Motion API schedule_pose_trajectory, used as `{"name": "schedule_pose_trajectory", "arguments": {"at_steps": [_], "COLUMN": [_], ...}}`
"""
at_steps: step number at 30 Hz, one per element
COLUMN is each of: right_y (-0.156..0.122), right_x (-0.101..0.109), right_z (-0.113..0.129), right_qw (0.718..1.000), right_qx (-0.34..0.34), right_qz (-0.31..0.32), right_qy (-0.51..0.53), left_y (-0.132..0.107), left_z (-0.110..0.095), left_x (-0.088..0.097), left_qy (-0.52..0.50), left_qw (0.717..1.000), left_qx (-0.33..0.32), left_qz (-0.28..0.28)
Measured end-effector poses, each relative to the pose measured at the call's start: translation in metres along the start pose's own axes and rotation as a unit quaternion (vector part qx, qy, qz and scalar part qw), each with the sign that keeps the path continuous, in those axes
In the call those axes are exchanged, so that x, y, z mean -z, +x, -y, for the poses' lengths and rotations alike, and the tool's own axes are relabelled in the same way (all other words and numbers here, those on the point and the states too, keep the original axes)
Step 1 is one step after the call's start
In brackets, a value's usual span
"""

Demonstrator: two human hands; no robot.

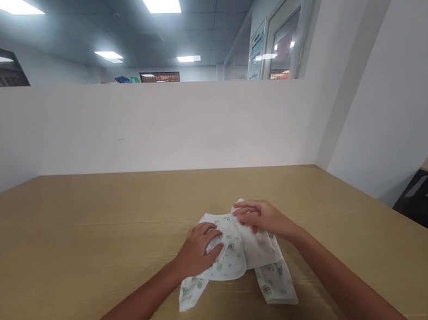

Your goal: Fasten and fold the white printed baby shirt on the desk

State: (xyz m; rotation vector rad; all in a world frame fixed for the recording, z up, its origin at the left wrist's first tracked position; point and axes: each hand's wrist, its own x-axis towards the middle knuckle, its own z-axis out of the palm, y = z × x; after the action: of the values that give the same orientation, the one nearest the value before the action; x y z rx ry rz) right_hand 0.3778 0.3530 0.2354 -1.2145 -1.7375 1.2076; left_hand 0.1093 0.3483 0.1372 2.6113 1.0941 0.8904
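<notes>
Resting on the wooden table, a small white garment with a green print lies crumpled near its middle. Left hand presses on it, fingers curled around a fold; right hand lies flat on top, fingers extended, gripping nothing. A white partition stands behind.

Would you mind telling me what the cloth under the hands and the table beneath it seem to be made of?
The cloth looks like thin, soft fabric, probably cotton: white with small green prints, matte, bunching where the left hand grips it. The table looks like light wood-grain laminate or veneer: faint streaks, smooth, low sheen.
</notes>
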Motion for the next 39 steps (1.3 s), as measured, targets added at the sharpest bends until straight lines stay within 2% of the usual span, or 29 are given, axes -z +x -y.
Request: {"name": "schedule_pose_trajectory", "arguments": {"at_steps": [2, 3, 5, 7, 10, 13, 15, 18, 20, 23, 27, 30, 34, 36, 39], "right_y": [-0.003, -0.004, -0.004, -0.001, 0.004, 0.004, 0.002, -0.001, -0.002, -0.001, -0.001, 0.0, 0.001, 0.002, 0.002], "right_x": [-0.016, -0.022, -0.031, -0.039, -0.049, -0.055, -0.056, -0.055, -0.053, -0.052, -0.052, -0.053, -0.054, -0.054, -0.055], "right_z": [0.003, 0.001, -0.009, -0.026, -0.052, -0.066, -0.068, -0.066, -0.065, -0.065, -0.068, -0.071, -0.074, -0.075, -0.076], "right_qw": [0.996, 0.993, 0.988, 0.978, 0.947, 0.926, 0.923, 0.924, 0.924, 0.922, 0.92, 0.923, 0.922, 0.921, 0.92], "right_qx": [0.023, 0.04, 0.08, 0.121, 0.17, 0.193, 0.206, 0.239, 0.259, 0.271, 0.277, 0.271, 0.277, 0.28, 0.281], "right_qz": [0.071, 0.071, 0.02, -0.044, -0.119, -0.136, -0.12, -0.064, -0.039, -0.036, -0.034, -0.043, -0.046, -0.049, -0.053], "right_qy": [-0.051, -0.081, -0.128, -0.165, -0.245, -0.294, -0.303, -0.293, -0.28, -0.274, -0.274, -0.269, -0.267, -0.267, -0.269], "left_y": [0.002, 0.004, 0.009, 0.015, 0.018, 0.014, 0.01, 0.009, 0.01, 0.012, 0.008, 0.002, -0.004, -0.005, -0.005], "left_z": [-0.001, -0.001, -0.001, 0.0, 0.004, 0.012, 0.015, 0.017, 0.017, 0.021, 0.033, 0.039, 0.032, 0.027, 0.026], "left_x": [0.006, 0.011, 0.026, 0.047, 0.08, 0.101, 0.105, 0.101, 0.098, 0.098, 0.107, 0.113, 0.116, 0.118, 0.123], "left_qy": [-0.005, -0.006, -0.011, -0.013, 0.0, -0.012, -0.025, -0.036, -0.056, -0.092, -0.089, -0.017, 0.122, 0.192, 0.305], "left_qw": [1.0, 1.0, 1.0, 0.999, 0.984, 0.947, 0.922, 0.91, 0.911, 0.911, 0.93, 0.942, 0.938, 0.936, 0.932], "left_qx": [-0.007, -0.008, 0.006, 0.05, 0.14, 0.183, 0.186, 0.178, 0.172, 0.161, 0.123, 0.14, 0.189, 0.2, 0.178], "left_qz": [-0.017, -0.026, -0.025, 0.005, 0.111, 0.263, 0.339, 0.372, 0.371, 0.369, 0.335, 0.305, 0.265, 0.216, 0.082]}}
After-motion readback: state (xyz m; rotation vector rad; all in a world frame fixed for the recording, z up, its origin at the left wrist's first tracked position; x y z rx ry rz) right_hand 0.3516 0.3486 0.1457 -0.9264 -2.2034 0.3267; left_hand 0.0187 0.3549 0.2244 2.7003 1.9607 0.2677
